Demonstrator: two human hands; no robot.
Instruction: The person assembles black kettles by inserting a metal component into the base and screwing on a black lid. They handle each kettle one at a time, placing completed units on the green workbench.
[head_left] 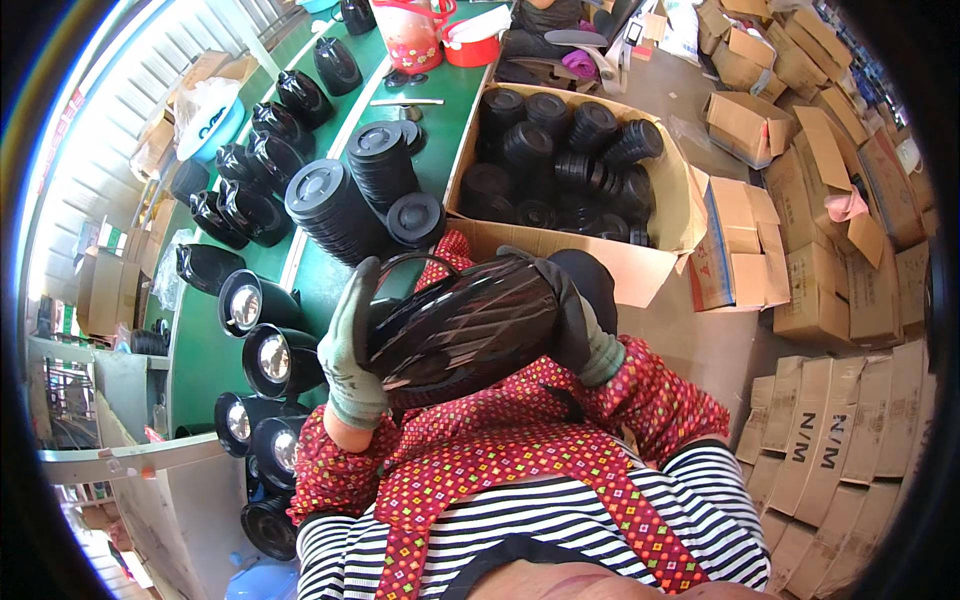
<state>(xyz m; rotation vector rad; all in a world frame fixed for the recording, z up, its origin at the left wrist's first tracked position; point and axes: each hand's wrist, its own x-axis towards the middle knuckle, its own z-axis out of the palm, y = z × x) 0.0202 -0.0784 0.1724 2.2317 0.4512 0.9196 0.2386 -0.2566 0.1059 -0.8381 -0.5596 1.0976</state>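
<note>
A glossy black thermos jug (pixel 465 318) with a faceted body lies sideways across my lap, held between both gloved hands. A thin curved handle arches at its upper left. My left hand (pixel 352 365), in a grey-green glove, presses flat against the jug's left end with its fingers pointing up. At the other end, my right hand (pixel 582 325) wraps over the jug, its glove darkened at the fingers. Left of me, several black jugs lie on their sides with silvery liners (pixel 275 358) showing in their mouths.
On the green table (pixel 335 285) stand stacks of black round lids (pixel 322 185) and rows of glossy black jug shells (pixel 255 210). An open carton (pixel 620 272) full of black lids sits ahead. Flattened and open cardboard boxes (pixel 810 290) crowd the right side. Red containers (pixel 478 42) stand at the far end.
</note>
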